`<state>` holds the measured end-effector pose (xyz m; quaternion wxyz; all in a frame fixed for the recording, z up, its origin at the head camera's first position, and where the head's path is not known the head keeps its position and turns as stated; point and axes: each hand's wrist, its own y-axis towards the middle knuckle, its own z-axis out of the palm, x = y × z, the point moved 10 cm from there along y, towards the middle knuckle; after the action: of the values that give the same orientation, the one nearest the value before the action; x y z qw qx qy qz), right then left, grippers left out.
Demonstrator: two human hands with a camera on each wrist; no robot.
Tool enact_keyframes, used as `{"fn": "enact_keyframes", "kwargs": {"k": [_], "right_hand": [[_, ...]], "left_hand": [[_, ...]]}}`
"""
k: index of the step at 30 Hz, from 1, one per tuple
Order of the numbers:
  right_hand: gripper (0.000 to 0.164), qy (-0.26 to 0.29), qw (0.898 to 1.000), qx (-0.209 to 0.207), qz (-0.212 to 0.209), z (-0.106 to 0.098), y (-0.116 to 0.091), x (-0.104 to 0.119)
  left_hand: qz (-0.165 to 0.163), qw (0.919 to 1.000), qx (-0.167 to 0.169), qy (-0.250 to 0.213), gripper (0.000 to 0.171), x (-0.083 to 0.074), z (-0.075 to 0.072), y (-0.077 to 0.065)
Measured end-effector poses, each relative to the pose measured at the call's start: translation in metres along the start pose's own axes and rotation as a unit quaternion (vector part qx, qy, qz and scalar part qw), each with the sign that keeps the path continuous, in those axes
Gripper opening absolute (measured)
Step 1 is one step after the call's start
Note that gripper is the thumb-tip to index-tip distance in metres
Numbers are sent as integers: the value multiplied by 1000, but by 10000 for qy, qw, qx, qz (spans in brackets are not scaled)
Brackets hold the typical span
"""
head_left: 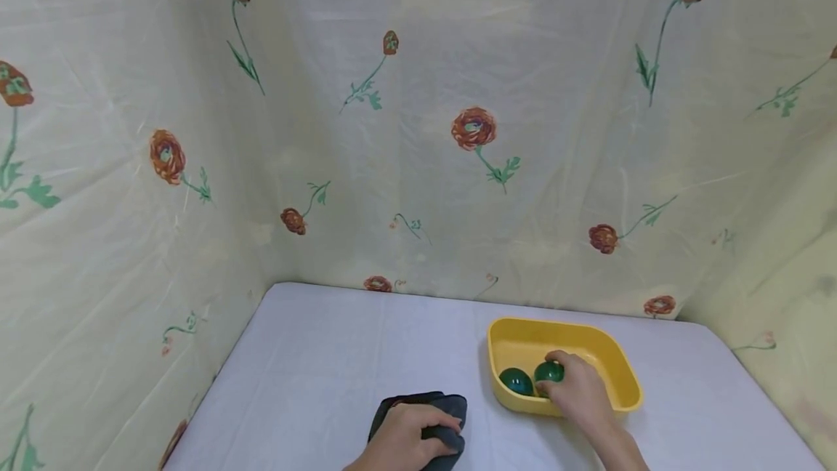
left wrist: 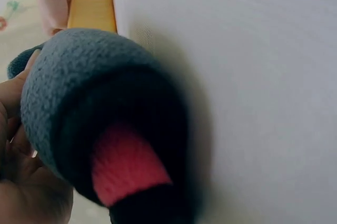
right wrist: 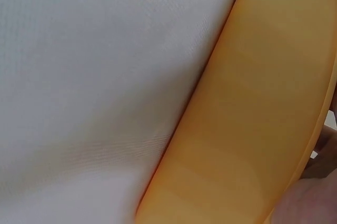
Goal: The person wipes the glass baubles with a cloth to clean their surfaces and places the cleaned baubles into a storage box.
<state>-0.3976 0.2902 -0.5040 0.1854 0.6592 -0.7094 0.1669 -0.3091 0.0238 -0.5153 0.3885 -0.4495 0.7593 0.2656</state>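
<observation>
At the table's near edge my left hand [head_left: 408, 436] grips a soft dark grey fleecy thing [head_left: 451, 407], thumb and fingers curled on its right side. In the left wrist view this fleecy thing [left wrist: 79, 71] is rounded, with a dark hollow and a red patch [left wrist: 129, 163] inside; I cannot tell its exact kind. My right hand [head_left: 580, 392] reaches over the near rim of a yellow basin [head_left: 604, 351] and holds a shiny green ball [head_left: 548, 372] between thumb and fingers. Just left of it lies a second green ball [head_left: 516, 381] in the same basin.
A white cloth covers the table [head_left: 366, 340]. Floral curtains [head_left: 418, 166] hang behind it and along both sides. In the right wrist view, the basin's outer wall [right wrist: 242, 98] fills much of the right half and stands on the cloth.
</observation>
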Motion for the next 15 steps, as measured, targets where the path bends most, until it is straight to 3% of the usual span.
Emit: {"fn": "enact_keyframes", "kwargs": {"k": [6,12,15], "right_hand": [[56,-62,9998,136,120,1,-1,-3],[54,-112,9998,173,21,0,-1,-1],[53,-148,9997,193,-40,-1,-2,1]], "left_hand": [[-689,9964,450,-212,27,12,17,2],[-934,9923,810,-6,27,15,28,6],[-901,9904,1026,224,27,14,33,8]]}}
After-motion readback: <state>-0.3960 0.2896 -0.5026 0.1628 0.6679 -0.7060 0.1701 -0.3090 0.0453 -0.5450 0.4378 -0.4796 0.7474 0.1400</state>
